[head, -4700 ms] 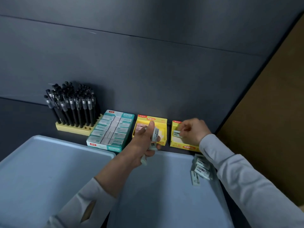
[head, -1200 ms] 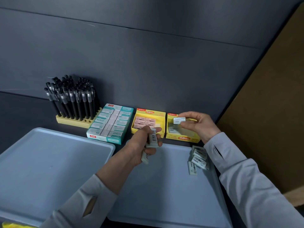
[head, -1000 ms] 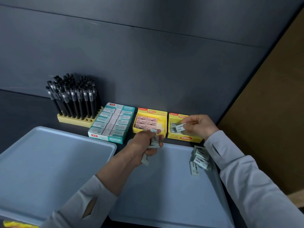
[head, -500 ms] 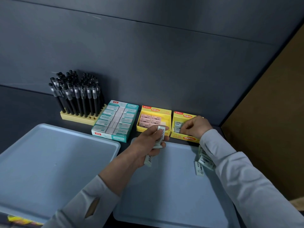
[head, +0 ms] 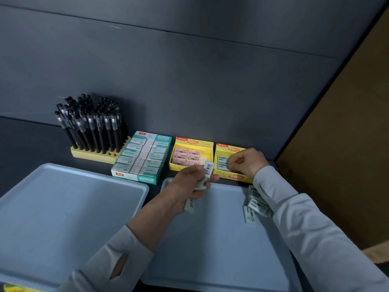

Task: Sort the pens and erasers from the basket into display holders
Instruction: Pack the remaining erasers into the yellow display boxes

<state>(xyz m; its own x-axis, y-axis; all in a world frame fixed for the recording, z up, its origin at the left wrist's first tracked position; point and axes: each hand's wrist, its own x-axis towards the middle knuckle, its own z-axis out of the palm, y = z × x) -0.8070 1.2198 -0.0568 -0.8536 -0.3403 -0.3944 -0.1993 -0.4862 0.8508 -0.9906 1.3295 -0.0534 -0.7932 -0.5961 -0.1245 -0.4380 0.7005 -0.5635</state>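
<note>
Eraser step. Right hand fingers pinch, maybe on a white eraser, in the far-right yellow box. Left hand grips spare erasers nearby. Next: let go, grab more from right tray.

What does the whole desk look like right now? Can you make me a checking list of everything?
Surface: dark shelf against a dark panelled wall.
Job's things: black pens upright in a yellow pen holder; teal eraser box full; left yellow box with pink erasers; right yellow box partly filled with white erasers; loose white erasers on the right tray.
Clutter: left tray, bare where seen.
Hands: left hand holds several erasers; right hand reaches into the right yellow box, fingers curled.
Cables: nothing seen.
Surroundings: brown board on the right.
</note>
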